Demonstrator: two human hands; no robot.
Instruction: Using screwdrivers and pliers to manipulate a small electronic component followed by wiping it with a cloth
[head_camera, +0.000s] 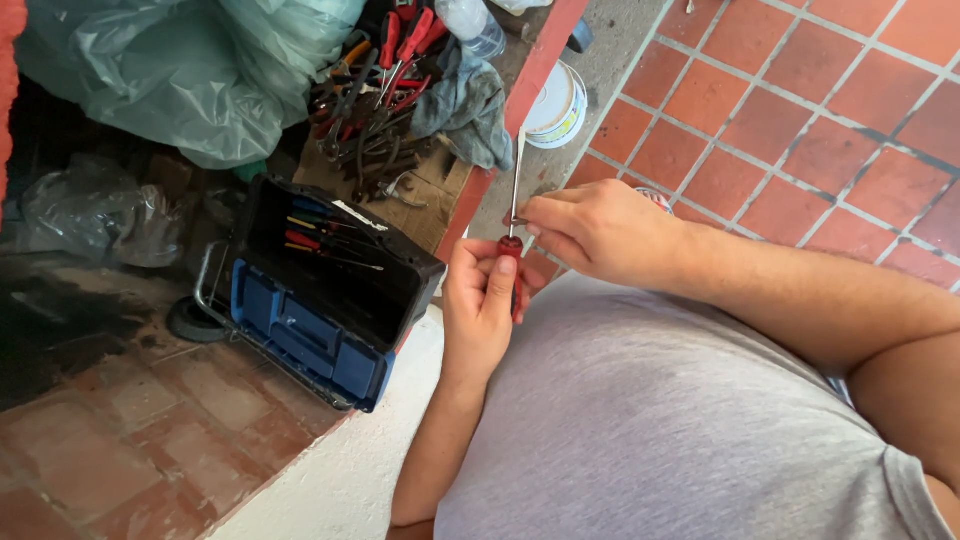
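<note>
1. Left hand (487, 300): centre of the frame, fingers wrapped closed around the red handle of a screwdriver (514, 205), thumb lying along the handle.
2. Right hand (600, 232): just right of centre, fingertips pinched on the metal shaft directly above the handle; the two hands touch at that point.
3. Screwdriver: held roughly upright in the frame, shaft running from the hands toward the upper centre, tip ending near a white round container (556, 106). Whether the tip touches anything cannot be told.
4. Clothing: a grey shirt (670, 420) fills the lower right of the frame beneath both forearms.
5. Toolbox (320, 300): blue and black, lid open, left of centre, just beside the left hand. Several slim screwdrivers with coloured handles (315, 232) lie inside.
6. Tool pile (375, 100): upper centre, a heap of red-handled pliers and similar tools on a wooden board, with a grey rag (468, 105) touching its right side.
7. Plastic sheeting (180, 70): pale green, bunched at the upper left; a darker clear bag (90, 210) lies below it.
8. Surfaces: a tiled ledge (150, 430) with a white face at lower left carries the toolbox; a terracotta tile floor (800, 120) occupies the upper right.
</note>
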